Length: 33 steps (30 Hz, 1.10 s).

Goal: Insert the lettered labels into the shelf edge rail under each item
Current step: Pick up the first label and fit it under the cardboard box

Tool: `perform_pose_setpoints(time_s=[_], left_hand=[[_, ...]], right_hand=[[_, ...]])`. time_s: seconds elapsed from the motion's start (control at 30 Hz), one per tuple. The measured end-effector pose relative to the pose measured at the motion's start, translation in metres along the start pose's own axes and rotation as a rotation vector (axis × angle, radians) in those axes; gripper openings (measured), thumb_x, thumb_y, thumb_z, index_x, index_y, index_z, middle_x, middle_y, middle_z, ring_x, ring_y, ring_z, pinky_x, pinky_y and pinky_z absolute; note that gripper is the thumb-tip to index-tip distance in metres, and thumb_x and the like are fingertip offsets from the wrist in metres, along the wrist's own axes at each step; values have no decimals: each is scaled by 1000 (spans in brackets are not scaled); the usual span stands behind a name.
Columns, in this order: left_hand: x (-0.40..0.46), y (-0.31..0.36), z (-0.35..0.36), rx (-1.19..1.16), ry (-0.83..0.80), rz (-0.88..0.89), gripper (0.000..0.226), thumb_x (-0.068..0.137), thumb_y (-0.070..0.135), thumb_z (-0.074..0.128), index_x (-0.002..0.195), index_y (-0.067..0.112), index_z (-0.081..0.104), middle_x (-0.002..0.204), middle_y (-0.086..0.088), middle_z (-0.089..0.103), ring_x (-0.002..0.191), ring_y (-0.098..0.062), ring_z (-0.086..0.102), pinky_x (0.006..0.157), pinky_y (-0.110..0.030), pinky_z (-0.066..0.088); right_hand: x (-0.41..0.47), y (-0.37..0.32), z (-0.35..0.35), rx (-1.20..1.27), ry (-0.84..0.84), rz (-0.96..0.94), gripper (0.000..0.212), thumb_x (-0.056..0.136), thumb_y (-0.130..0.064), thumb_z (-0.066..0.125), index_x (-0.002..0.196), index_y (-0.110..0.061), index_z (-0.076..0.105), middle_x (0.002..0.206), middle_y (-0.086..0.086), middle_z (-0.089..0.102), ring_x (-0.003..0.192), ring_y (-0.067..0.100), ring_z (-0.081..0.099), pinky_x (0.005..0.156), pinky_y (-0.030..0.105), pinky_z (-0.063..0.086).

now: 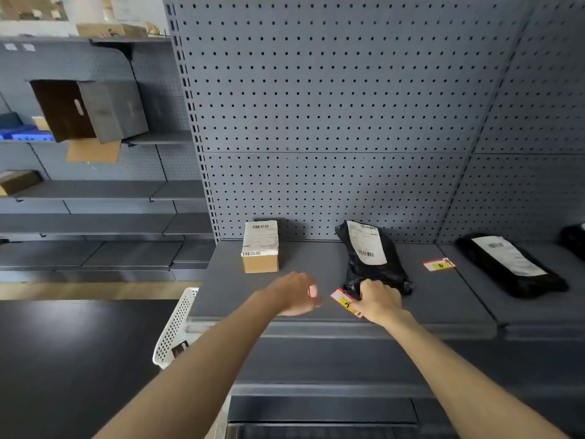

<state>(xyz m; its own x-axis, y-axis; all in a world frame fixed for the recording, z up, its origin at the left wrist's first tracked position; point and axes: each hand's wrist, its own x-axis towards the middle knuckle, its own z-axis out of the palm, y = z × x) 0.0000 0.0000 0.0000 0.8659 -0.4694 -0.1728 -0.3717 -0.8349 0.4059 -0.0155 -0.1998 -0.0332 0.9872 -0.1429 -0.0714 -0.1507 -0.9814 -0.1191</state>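
Observation:
A small cardboard box [260, 247] and a black mailer bag [370, 258] rest on the grey shelf [316, 280]. My right hand [380, 301] grips a red, white and yellow label marked A [344, 301] just in front of the black bag, above the shelf edge rail [316, 327]. My left hand [294, 294] hovers over the shelf front to the left, fingers loosely curled, holding nothing. A second label with a yellow patch [439, 264] lies flat on the shelf to the right of the bag.
Another black mailer bag [509, 264] lies on the adjoining shelf at right, with a further dark bag [574, 240] at the edge. A white perforated basket [175, 327] hangs at the shelf's left end. Grey pegboard backs the shelf; other shelving with boxes stands far left.

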Motion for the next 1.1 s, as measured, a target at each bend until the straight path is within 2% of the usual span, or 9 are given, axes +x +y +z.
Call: perform_pose_setpoints(time_s=[0.17, 0.27, 0.4, 0.5, 0.67, 0.77, 0.87, 1.0, 1.1], left_hand=[[8, -11, 18, -55, -5, -35, 19, 83, 37, 58, 94, 23, 62, 103, -1, 66, 92, -24, 63, 82, -43, 55], [11, -20, 25, -78, 38, -15, 15, 85, 33, 57, 93, 22, 63, 104, -1, 67, 92, -23, 63, 82, -38, 55], [7, -26, 33, -93, 86, 13, 13, 88, 26, 54, 93, 21, 65, 104, -1, 68, 90, -22, 63, 79, -34, 53], [2, -28, 32, -86, 185, 53, 18, 92, 26, 54, 107, 20, 62, 112, -2, 63, 97, -22, 60, 82, -36, 51], [-13, -33, 22, -42, 291, 128, 40, 93, 25, 58, 131, 22, 46, 128, 0, 51, 109, -21, 54, 88, -43, 51], [-28, -44, 14, -50, 329, 117, 21, 93, 27, 59, 113, 23, 58, 111, 3, 57, 96, -20, 59, 81, -41, 53], [-47, -64, 7, -47, 335, 63, 9, 92, 25, 59, 96, 22, 67, 90, 6, 56, 86, -20, 59, 76, -37, 52], [-71, -95, 9, -81, 386, 9, 9, 91, 27, 61, 92, 23, 69, 84, 8, 57, 81, -16, 57, 69, -31, 46], [-85, -117, 17, -113, 438, -54, 11, 89, 32, 63, 89, 23, 69, 83, 8, 60, 81, -14, 55, 69, -33, 46]], right_hand=[[5, 5, 18, 40, 21, 84, 30, 78, -45, 65, 78, -18, 53, 104, 6, 66, 97, 28, 63, 72, 33, 39], [7, 8, 24, 174, -22, 128, 31, 75, -42, 67, 69, -17, 50, 98, 8, 67, 91, 29, 64, 69, 31, 39], [2, 9, 25, 368, -72, 165, 20, 74, -31, 68, 82, -15, 59, 91, 4, 66, 87, 25, 62, 74, 33, 43], [-6, 2, 20, 434, -23, 89, 8, 79, -20, 62, 86, -21, 59, 89, -1, 67, 84, 22, 62, 70, 33, 42], [-20, -29, 5, 567, 13, -197, 14, 82, -14, 61, 83, -27, 67, 83, -6, 67, 80, 17, 59, 61, 30, 39], [-28, -54, -1, 666, -3, -341, 13, 85, -11, 62, 83, -22, 69, 78, -7, 66, 73, 10, 56, 66, 29, 41], [-32, -79, 3, 707, 13, -396, 11, 85, -8, 63, 84, -16, 71, 73, -12, 62, 64, 1, 52, 58, 12, 36], [-36, -113, 20, 749, 51, -373, 11, 86, -5, 61, 88, -10, 71, 73, -7, 60, 58, 3, 49, 58, 24, 41], [-39, -134, 35, 724, 84, -392, 12, 86, -6, 59, 86, -11, 70, 75, -6, 59, 57, 4, 50, 56, 22, 39]])
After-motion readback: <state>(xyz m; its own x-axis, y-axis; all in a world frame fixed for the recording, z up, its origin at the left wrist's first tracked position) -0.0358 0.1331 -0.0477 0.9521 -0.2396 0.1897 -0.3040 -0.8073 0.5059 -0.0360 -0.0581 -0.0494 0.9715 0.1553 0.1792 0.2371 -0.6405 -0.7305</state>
